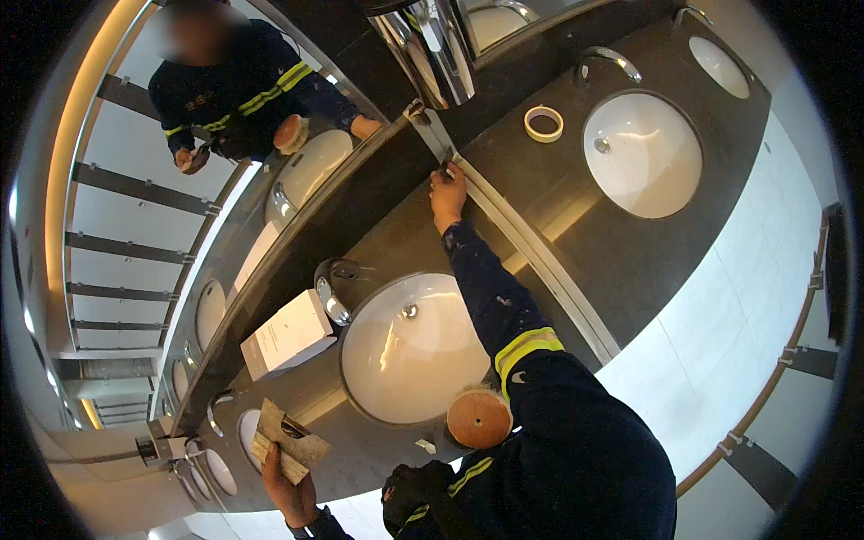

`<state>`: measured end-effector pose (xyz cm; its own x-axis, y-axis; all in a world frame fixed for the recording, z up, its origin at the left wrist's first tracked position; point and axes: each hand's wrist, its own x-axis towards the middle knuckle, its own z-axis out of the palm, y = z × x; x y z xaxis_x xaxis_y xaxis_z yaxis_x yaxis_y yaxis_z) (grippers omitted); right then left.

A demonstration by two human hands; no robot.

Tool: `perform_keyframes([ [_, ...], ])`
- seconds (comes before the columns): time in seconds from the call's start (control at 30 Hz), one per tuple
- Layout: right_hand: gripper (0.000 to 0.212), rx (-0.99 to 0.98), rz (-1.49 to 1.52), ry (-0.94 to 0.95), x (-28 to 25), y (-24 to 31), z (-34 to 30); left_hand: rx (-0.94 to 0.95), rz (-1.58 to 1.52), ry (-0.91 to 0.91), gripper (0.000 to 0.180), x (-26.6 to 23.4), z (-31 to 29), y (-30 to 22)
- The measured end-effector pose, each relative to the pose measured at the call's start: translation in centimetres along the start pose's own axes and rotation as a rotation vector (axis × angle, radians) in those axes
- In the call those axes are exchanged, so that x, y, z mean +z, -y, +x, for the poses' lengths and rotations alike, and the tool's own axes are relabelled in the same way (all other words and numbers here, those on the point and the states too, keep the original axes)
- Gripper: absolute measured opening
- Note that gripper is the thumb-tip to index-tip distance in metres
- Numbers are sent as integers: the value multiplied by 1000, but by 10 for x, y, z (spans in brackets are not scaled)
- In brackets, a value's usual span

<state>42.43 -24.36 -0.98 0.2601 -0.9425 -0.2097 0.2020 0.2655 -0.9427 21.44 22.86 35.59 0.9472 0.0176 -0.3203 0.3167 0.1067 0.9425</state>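
Observation:
My left hand point(290, 490) is closed around a flat tan piece point(294, 441), smeared and squarish, with a dark patch on its face; its exact kind is not plain. It is held up over the near-left counter. My right arm reaches far forward. The fingers of my right hand point(447, 193) are pinched together at the far end of a pale upright strip point(531, 256) that crosses the counter, close to the mirror wall. Something small and dark shows at the fingertips, too small to name.
A white basin point(414, 360) with a chrome faucet point(333, 288) sits below my right arm. A white box point(288, 335) stands beside it. An orange-brown round pad point(480, 419) lies at the front edge. Beyond the strip are a tape roll point(544, 124) and another basin point(643, 157).

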Motion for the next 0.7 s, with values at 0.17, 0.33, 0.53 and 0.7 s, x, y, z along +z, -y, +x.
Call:
perform_keyframes([
  [0.17,48,158,15,17,12,11,-5,7,10,-14,47,0,-2,0],
  [0.33,49,218,132,52,11,36,0,38,70,19,48,4,5,2],
  [0.53,50,332,209,151,0,58,-3,95,196,-19,49,-3,5,8],
  [0.7,50,290,187,225,-11,60,-12,43,65,1,50,21,-1,4],
])
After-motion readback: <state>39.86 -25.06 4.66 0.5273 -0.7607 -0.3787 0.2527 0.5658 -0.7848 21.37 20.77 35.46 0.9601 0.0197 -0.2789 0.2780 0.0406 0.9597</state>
